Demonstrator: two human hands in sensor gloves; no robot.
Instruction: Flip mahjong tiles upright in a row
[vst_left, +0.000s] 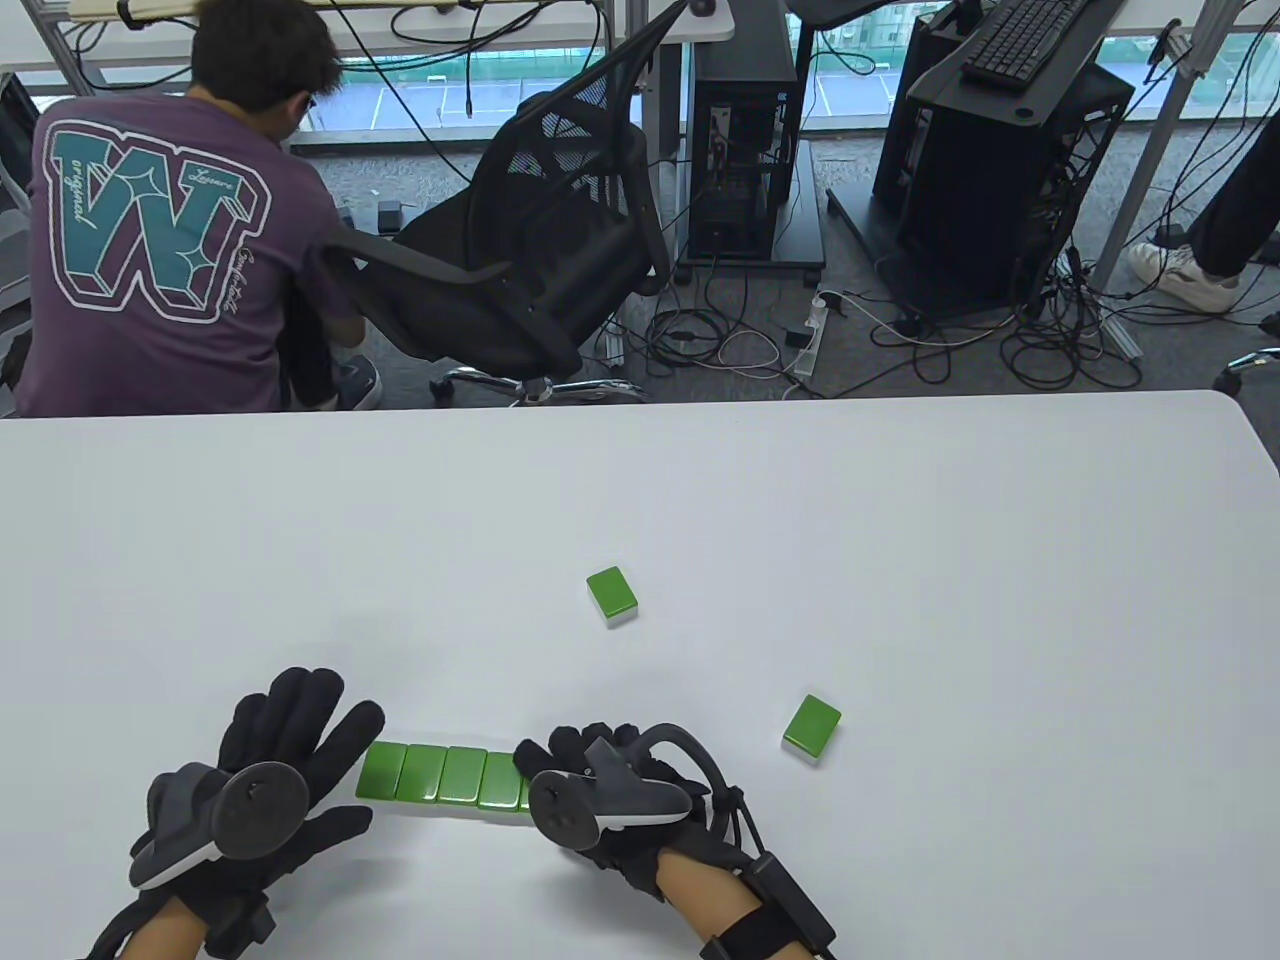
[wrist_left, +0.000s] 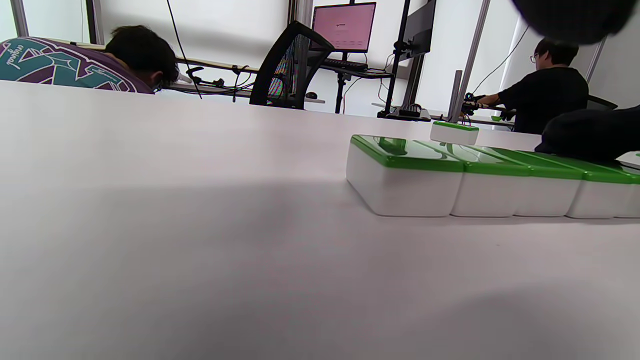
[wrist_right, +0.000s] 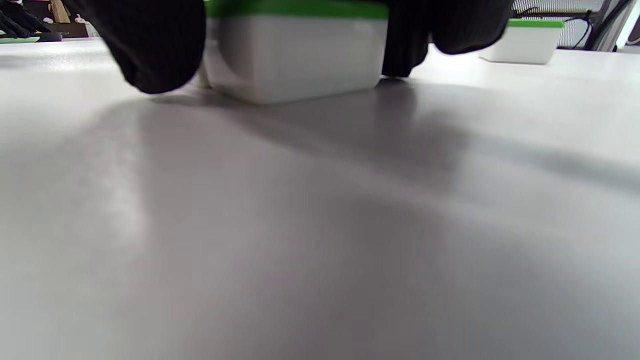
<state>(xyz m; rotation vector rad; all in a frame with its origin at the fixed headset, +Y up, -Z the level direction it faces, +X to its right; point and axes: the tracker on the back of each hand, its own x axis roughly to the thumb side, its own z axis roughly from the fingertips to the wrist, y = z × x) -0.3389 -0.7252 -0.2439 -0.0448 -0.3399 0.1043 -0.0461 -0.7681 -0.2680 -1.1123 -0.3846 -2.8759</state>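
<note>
A row of several green-backed mahjong tiles lies flat near the table's front edge. It also shows in the left wrist view. My left hand is open with fingers spread, just left of the row's left end. My right hand is at the row's right end. In the right wrist view its fingers flank the end tile on both sides and hold it on the table. Two loose tiles lie face down: one at mid-table and one to the right.
The white table stretches far beyond the tiles. Behind its far edge are an office chair, a seated person, computer towers and floor cables.
</note>
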